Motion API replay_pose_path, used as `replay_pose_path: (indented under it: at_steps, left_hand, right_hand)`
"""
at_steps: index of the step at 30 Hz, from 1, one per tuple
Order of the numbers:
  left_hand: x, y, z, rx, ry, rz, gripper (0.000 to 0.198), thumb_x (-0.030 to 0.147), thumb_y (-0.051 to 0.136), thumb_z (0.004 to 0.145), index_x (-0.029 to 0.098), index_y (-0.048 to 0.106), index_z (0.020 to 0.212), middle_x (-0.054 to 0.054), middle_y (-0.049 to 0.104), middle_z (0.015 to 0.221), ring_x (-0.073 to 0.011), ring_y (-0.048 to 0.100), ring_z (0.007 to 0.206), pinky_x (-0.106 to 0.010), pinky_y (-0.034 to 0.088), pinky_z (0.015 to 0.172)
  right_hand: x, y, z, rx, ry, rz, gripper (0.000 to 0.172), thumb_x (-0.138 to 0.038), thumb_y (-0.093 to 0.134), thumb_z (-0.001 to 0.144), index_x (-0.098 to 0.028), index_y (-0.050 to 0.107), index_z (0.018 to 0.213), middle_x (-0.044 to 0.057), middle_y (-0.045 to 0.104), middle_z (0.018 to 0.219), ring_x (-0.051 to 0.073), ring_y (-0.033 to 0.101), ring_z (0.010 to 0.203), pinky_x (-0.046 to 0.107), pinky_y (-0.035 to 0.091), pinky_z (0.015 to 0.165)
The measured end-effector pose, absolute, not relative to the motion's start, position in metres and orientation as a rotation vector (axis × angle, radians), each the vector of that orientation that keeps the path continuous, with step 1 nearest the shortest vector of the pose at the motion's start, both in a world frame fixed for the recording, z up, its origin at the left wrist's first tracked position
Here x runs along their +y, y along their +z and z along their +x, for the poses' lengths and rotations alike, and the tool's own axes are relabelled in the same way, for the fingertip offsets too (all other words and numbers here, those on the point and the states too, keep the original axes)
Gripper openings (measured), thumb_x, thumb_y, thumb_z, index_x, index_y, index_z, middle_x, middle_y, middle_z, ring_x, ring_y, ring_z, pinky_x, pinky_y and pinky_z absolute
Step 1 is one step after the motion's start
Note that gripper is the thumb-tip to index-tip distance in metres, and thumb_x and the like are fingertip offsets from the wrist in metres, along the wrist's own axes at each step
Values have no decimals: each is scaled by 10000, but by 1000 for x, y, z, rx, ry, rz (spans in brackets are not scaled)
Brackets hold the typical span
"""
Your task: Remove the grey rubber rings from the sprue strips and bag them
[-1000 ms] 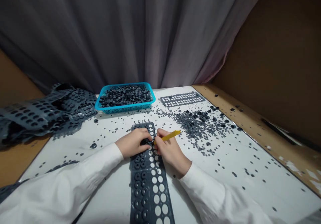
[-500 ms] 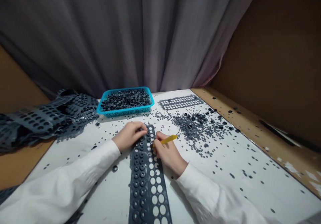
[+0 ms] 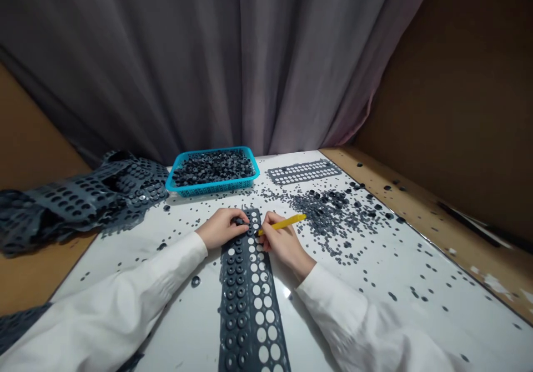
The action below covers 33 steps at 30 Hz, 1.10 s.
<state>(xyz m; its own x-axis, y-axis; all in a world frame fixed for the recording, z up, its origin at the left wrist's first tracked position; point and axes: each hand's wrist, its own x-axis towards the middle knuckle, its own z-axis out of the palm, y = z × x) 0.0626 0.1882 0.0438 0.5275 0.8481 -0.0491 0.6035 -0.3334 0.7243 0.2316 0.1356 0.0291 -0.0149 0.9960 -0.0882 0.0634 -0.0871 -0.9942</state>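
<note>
A long dark grey rubber strip (image 3: 248,300) full of round holes and ring-shaped parts lies lengthwise on the white table in front of me. My left hand (image 3: 221,226) rests curled on the strip's far left corner, its fingertips pinching one of the small dark ring parts there. My right hand (image 3: 281,241) grips a yellow stick tool (image 3: 283,224) like a pen, with the tip against the strip's far right edge. The right column of holes is punched out and shows white; the left columns still hold rings.
A blue basket (image 3: 211,184) of dark rings stands at the back. Used perforated strips (image 3: 79,197) are heaped at the left. Another strip (image 3: 303,171) lies far right of the basket. Loose rings and dots (image 3: 333,216) litter the table's right side. Curtain and brown walls close it in.
Both hands have crept up to the strip's far end. The left hand now pinches at the corner instead of lying over the strip, and the camera view has shifted slightly.
</note>
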Motion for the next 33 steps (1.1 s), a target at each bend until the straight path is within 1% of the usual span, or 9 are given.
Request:
replay_pose_path:
  at_steps: [6,9,14,17,20,23,27,29,33]
  left_hand:
    - [187,47,69,1131,383,2182,160,240,541,728,161,631,835,37,505,579,-114,425,515,-214,322,517]
    - [186,48,70,1097,357,2251,162,201,549,707,164,623,847,30,522,615,-120,453,539,-220,347,542]
    - [185,47,73,1039,326,2370,219,135,588,648,169,622,861,-14,581,755,-168,534,692,-259,404,665]
    - [187,43,75,1013,299,2420,192,118,578,653,157,614,838,-50,598,827,-204,559,798,-293,419,745]
    - [191,41,75,960,263,2458,200,107,567,666,155,602,857,-66,612,885,-217,568,861,-311,423,796]
    - [193,41,74,880,229,2496,159,113,551,700,164,591,846,-56,617,864,-208,575,847,-302,430,785]
    - [191,42,73,826,230,2528,81,141,504,766,168,574,797,-49,609,811,-192,573,771,-282,434,715]
    - [191,44,72,844,276,2523,84,155,486,787,170,568,791,-45,608,812,-184,570,763,-275,432,705]
    - [197,56,63,988,470,2464,125,202,438,838,170,558,852,-31,602,828,-165,552,770,-271,418,716]
  right_hand:
    - [135,29,230,-1265,1254,-1316,122,-166,421,711,-201,386,599,-60,451,466,95,463,414,184,359,393]
    - [141,27,229,-1352,1217,-1358,127,-164,405,722,-203,380,604,-56,444,457,95,439,393,190,340,385]
    - [154,28,227,-1535,1100,-1404,162,-155,414,729,-198,397,574,-59,425,428,93,416,407,196,311,421]
    - [157,31,227,-1547,1100,-1408,171,-159,420,735,-196,411,568,-58,427,427,97,416,420,202,312,437]
    - [157,31,226,-1555,1109,-1414,158,-147,418,727,-194,428,576,-58,426,422,100,422,425,206,320,448]
    - [158,28,227,-1543,1133,-1422,152,-137,399,726,-192,443,591,-54,445,428,102,432,417,207,334,444]
    - [158,25,229,-1526,1164,-1430,159,-131,372,728,-192,439,598,-50,461,431,99,437,398,202,337,420]
    - [158,24,229,-1528,1159,-1429,152,-131,383,725,-193,434,595,-53,451,424,98,438,407,199,341,428]
    - [156,24,229,-1503,1179,-1405,124,-153,413,726,-193,447,613,-55,461,424,104,461,426,201,365,444]
